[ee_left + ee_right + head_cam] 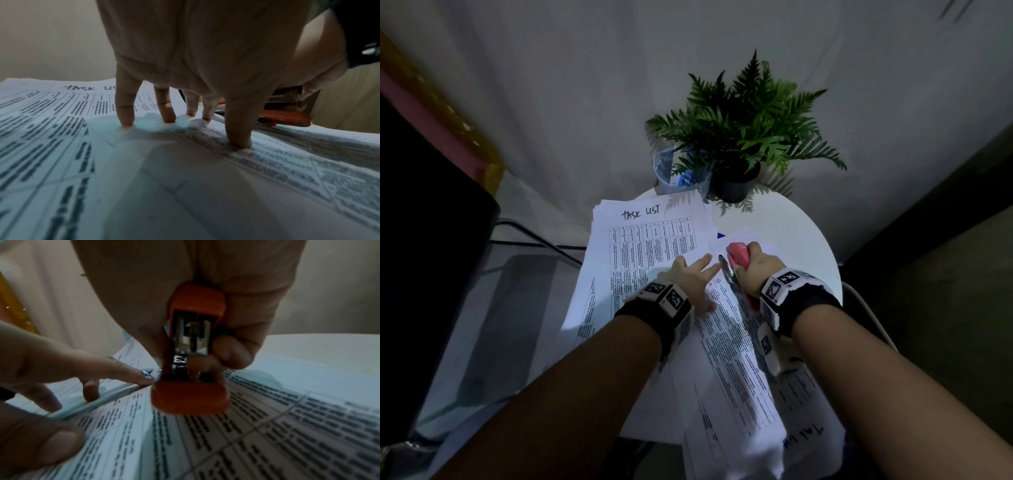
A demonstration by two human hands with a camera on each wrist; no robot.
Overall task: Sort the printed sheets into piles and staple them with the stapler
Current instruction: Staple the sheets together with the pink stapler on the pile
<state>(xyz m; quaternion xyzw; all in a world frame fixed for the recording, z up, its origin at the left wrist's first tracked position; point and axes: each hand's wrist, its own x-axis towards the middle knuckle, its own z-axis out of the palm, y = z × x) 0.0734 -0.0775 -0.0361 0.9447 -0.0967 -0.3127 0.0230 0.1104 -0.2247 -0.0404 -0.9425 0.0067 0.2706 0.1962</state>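
A: From the head view: right hand (755,270) wrapped round the red stapler (738,260), nose pointing away and a little left, long axis running up from the wrist toward the far corner of the near pile of sheets (736,346).
B: And the left hand (693,279)?
A: Flat, fingers straight and spread, pressing down just left of the stapler. Index tip almost touching its metal base. Second pile (647,240), headed "TASK LIST", lying further back and left on the round table (801,240).

B: Down at the left wrist now?
A: Fingertips (125,120) planted on paper, thumb down too, holding nothing, only pinning. Stapler (285,119) peeking out on the right behind the thumb, very near.

B: Right wrist?
A: Looking straight down the stapler's back end (190,395). Fingers (232,353) and thumb curled round both sides, spring and metal channel in plain sight. Mouth end hidden behind the body, so no telling whether paper sits between the jaws yet.
B: Which way to the target, then?
A: Dead ahead of the nose, at the sheet edge beside the left index finger (131,371). Likely a short push forward and a squeeze. Right hand clearly the one to do it; left finger close enough to want watching.
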